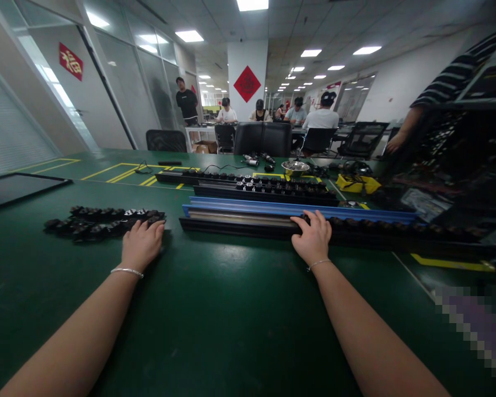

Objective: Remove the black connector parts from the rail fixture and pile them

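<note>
On the green table, several small black parts point(95, 223) lie in two uneven rows at the left. My left hand point(143, 242) reaches to the right end of these rows, its fingers curled over one black part whose outline is mostly hidden. A long black rail point(231, 225) with a metallic channel runs across the middle to the right. My right hand point(314, 238) is over the rail, fingers bent round a small black part in the channel. To the right of that hand, a row of similar black parts point(380, 226) fills the rail.
Behind the rail lie a blue rail point(248, 205) and more black rails with parts point(268, 188). Farther back are a metal bowl point(295, 166) and a yellow tray point(357, 183). A black-framed panel point(20, 190) lies at left. A person's arm point(409, 129) reaches in at right.
</note>
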The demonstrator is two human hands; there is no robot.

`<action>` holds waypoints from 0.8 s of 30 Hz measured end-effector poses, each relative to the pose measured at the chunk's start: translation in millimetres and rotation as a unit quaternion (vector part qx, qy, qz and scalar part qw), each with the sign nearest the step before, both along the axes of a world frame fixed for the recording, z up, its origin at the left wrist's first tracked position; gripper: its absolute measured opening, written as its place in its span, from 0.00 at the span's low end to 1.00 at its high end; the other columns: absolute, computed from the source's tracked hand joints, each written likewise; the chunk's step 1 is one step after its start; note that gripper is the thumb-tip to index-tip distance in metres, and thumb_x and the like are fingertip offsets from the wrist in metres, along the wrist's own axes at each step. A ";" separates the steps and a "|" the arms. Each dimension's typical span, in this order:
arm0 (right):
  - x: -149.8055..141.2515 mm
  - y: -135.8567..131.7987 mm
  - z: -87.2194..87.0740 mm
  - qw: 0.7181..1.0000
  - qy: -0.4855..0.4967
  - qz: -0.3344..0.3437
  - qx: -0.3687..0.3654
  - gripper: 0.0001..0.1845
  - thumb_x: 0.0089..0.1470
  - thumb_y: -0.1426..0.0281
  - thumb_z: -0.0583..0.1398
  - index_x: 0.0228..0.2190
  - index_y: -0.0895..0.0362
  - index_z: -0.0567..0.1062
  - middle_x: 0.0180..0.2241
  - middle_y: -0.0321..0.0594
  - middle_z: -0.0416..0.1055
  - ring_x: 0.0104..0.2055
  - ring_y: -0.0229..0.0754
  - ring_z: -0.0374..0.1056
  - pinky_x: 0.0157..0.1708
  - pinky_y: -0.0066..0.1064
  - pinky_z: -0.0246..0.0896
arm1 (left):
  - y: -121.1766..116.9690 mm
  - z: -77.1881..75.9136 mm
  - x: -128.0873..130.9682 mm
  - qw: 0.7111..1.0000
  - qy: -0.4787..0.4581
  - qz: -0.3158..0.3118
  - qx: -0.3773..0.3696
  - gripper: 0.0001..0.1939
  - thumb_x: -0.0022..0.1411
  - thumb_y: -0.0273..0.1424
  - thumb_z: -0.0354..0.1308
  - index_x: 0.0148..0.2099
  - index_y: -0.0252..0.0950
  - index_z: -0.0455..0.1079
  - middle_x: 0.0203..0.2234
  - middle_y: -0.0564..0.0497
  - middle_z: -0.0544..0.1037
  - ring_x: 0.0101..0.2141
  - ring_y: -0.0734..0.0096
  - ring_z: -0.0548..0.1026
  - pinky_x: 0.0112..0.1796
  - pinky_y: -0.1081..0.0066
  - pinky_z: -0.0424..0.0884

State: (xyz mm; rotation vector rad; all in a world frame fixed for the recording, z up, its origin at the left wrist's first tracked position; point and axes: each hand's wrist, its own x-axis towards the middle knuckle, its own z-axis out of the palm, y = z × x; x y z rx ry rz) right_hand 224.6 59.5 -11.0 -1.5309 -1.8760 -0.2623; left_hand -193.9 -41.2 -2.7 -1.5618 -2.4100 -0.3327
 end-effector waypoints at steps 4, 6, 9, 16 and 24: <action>-0.2 0.2 -0.2 1.000 0.001 -0.004 0.000 0.25 0.41 0.74 0.53 0.42 0.51 0.75 0.53 0.43 0.61 0.61 0.51 0.45 0.58 0.54 0.40 | -18.2 -4.5 -13.0 1.000 0.009 -0.004 -0.021 0.29 0.64 0.46 0.32 0.58 0.44 0.64 0.56 0.40 0.66 0.60 0.44 0.54 0.53 0.42 0.55; -0.2 0.5 -0.4 1.000 0.003 -0.002 0.000 0.25 0.41 0.74 0.53 0.42 0.51 0.75 0.53 0.43 0.62 0.61 0.51 0.46 0.57 0.54 0.40 | -22.8 -6.2 -20.7 0.999 0.001 0.008 -0.032 0.30 0.63 0.47 0.31 0.58 0.44 0.64 0.56 0.39 0.66 0.60 0.42 0.53 0.53 0.41 0.54; 0.2 0.7 -0.6 1.000 0.003 -0.001 -0.002 0.25 0.41 0.74 0.53 0.42 0.51 0.75 0.53 0.43 0.62 0.61 0.52 0.45 0.57 0.55 0.40 | -24.0 -9.1 -32.4 0.998 -0.023 0.022 -0.052 0.30 0.63 0.47 0.31 0.59 0.45 0.63 0.56 0.40 0.66 0.60 0.41 0.54 0.52 0.39 0.55; 0.9 0.2 -0.8 1.000 0.004 0.000 0.001 0.25 0.40 0.74 0.53 0.42 0.50 0.75 0.53 0.42 0.62 0.61 0.52 0.46 0.58 0.54 0.40 | -18.7 -12.8 -46.3 0.995 -0.026 0.080 -0.050 0.28 0.63 0.49 0.32 0.58 0.51 0.62 0.57 0.50 0.65 0.58 0.47 0.54 0.51 0.43 0.57; -1.2 -0.7 2.6 0.999 0.041 -0.003 0.000 0.34 0.40 0.77 0.51 0.52 0.53 0.67 0.53 0.43 0.63 0.62 0.50 0.47 0.58 0.51 0.41 | -9.5 4.3 -0.6 0.994 0.053 0.024 0.095 0.25 0.64 0.45 0.39 0.56 0.42 0.65 0.61 0.48 0.56 0.62 0.48 0.45 0.57 0.47 0.50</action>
